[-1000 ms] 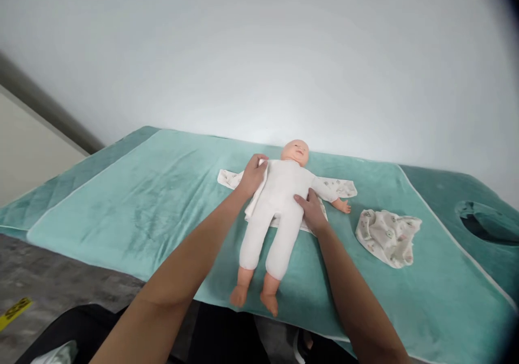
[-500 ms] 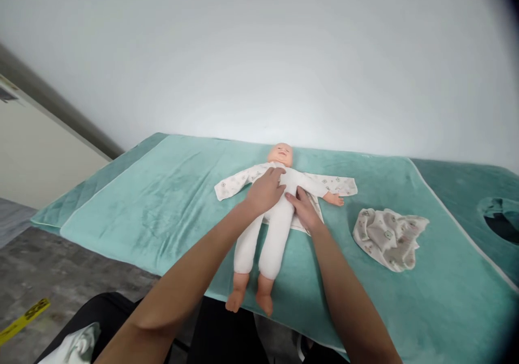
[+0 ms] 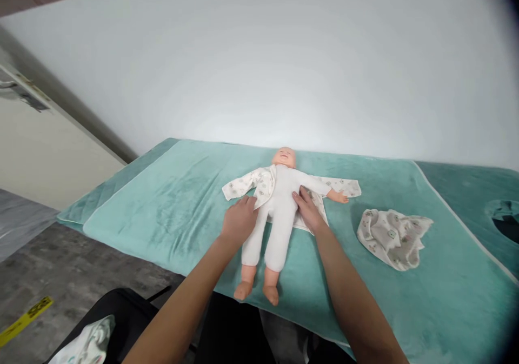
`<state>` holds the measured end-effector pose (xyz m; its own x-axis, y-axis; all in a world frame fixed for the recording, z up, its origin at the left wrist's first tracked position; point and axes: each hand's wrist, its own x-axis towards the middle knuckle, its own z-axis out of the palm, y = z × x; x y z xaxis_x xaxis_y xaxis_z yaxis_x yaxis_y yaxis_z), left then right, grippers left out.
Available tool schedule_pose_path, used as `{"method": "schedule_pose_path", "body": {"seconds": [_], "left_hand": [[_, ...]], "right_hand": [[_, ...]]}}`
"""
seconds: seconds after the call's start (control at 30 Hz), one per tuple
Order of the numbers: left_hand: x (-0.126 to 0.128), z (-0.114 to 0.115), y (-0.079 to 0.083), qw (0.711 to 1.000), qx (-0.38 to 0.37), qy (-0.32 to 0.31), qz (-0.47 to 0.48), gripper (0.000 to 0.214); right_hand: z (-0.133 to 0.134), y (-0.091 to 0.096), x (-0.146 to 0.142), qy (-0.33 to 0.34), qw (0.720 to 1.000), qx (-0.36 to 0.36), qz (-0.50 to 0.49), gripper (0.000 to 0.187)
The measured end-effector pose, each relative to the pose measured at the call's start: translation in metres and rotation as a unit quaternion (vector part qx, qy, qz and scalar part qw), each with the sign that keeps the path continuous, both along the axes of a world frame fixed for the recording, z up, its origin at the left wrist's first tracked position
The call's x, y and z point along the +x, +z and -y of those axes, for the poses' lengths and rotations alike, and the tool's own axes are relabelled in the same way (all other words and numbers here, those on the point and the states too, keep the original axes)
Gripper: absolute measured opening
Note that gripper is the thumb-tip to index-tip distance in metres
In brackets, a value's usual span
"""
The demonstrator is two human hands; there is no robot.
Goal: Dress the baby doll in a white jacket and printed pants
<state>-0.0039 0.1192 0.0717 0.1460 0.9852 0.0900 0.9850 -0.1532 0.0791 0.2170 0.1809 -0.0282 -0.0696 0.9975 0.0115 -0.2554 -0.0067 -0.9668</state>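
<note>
A baby doll (image 3: 279, 212) in a white body lies on its back on a teal towel (image 3: 162, 202), head toward the wall. A patterned white shirt (image 3: 259, 185) is spread under it, with one side folded over the doll's chest. My left hand (image 3: 238, 220) rests at the doll's left side, fingers curled on the shirt's lower edge. On the other side of the torso my right hand (image 3: 307, 210) lies flat with its fingers stretched out, pressing the shirt's panel beside the doll's waist.
A crumpled patterned cloth (image 3: 393, 235) lies on the towel to the right of the doll. The padded table (image 3: 466, 180) has a face hole (image 3: 505, 215) at the far right. A white wall stands behind; grey floor with a yellow tape strip (image 3: 24, 321) lies at the left.
My left hand slid from the doll's shoulder across its chest and down to its left side, leaving the shirt's flap over the chest. My right hand has hardly moved.
</note>
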Motion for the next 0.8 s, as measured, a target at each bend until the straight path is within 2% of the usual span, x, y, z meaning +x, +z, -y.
{"method": "schedule_pose_path", "body": {"seconds": [0.13,0.2,0.27,0.33,0.43,0.5,0.6,0.7,0.8], "left_hand": [[0.014,0.016,0.012,0.999,-0.008,-0.047,-0.027,0.023],[0.022,0.027,0.016,0.995,-0.029,-0.091,-0.027,0.018],[0.028,0.034,0.017,0.988,-0.054,-0.145,-0.002,0.021],[0.031,0.032,0.016,0.984,-0.054,-0.159,0.052,0.028],[0.032,0.005,0.012,0.983,-0.001,-0.086,0.163,0.025],[0.033,-0.024,0.007,0.973,0.028,-0.036,0.227,0.022],[0.040,-0.066,0.005,0.962,0.039,-0.003,0.269,0.028],[0.053,-0.089,0.010,0.959,0.044,-0.046,0.275,0.029],[0.070,-0.093,0.017,0.950,0.042,-0.164,0.262,0.032]], "right_hand": [[-0.002,-0.003,0.000,-0.037,0.999,-0.025,0.003,0.072],[-0.002,-0.003,0.000,-0.047,0.998,-0.030,-0.012,0.072],[-0.002,-0.001,0.000,-0.034,0.999,-0.019,-0.037,0.069],[-0.002,0.000,-0.001,-0.020,0.998,-0.005,-0.057,0.066],[-0.002,0.003,-0.001,-0.010,0.998,0.007,-0.070,0.062],[-0.003,0.003,-0.002,-0.007,0.998,0.003,-0.070,0.062],[-0.006,0.002,-0.002,-0.018,0.998,-0.027,-0.059,0.068],[-0.008,0.003,-0.002,-0.015,0.998,-0.046,-0.042,0.075],[-0.007,0.005,-0.001,-0.004,0.999,-0.035,-0.036,0.073]]}}
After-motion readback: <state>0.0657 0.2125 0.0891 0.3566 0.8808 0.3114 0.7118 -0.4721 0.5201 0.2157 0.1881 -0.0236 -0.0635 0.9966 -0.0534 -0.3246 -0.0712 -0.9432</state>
